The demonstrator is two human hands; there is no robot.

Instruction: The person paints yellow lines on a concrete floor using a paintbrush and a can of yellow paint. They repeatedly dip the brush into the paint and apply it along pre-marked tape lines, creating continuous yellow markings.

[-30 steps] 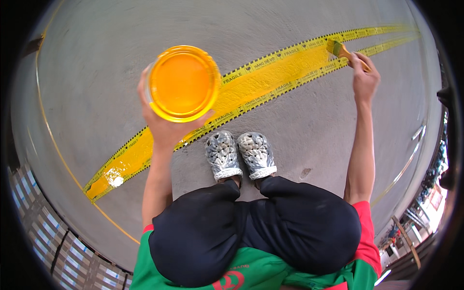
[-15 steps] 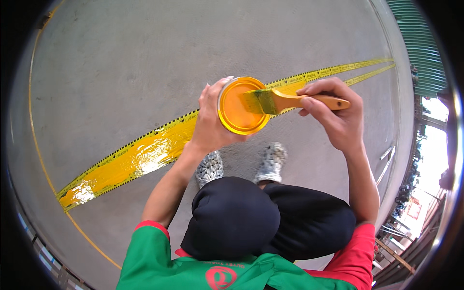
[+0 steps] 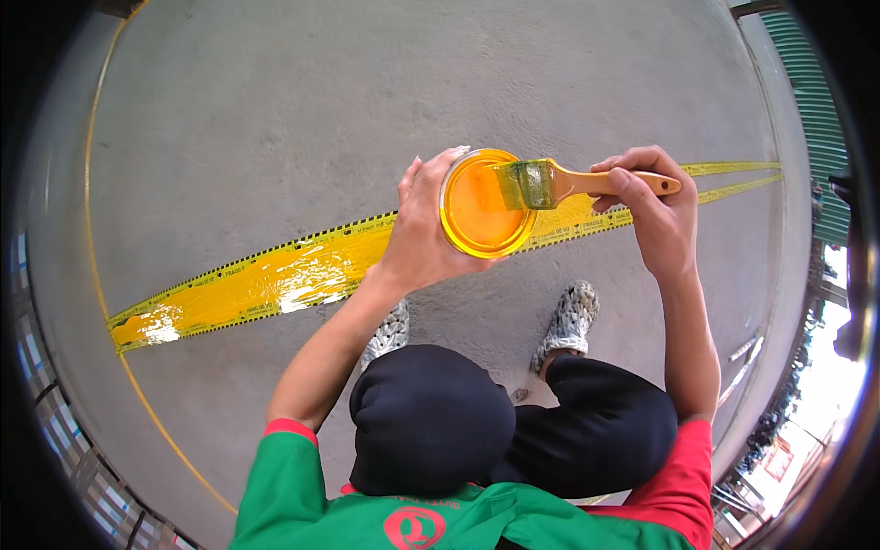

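My left hand is closed round the side of a round can of yellow-orange paint, its open top facing up. In my right hand is the wooden handle of a flat paintbrush. The brush's paint-smeared bristles and ferrule lie over the can's mouth, tips above the paint; whether they touch it I cannot tell. Beneath, a band of wet, glossy yellow paint runs across the floor between two strips of yellow printed tape. The can and my left hand hide part of that band.
The grey concrete floor spreads all round. Thin yellow lines cross it on the left. My feet in patterned clogs stand just on the near side of the band. Green corrugated sheeting rises at the far right.
My right foot has stepped out to the right, away from the left one. Both hands, with can and brush, sit slightly further right in view. The brush stays over the can.
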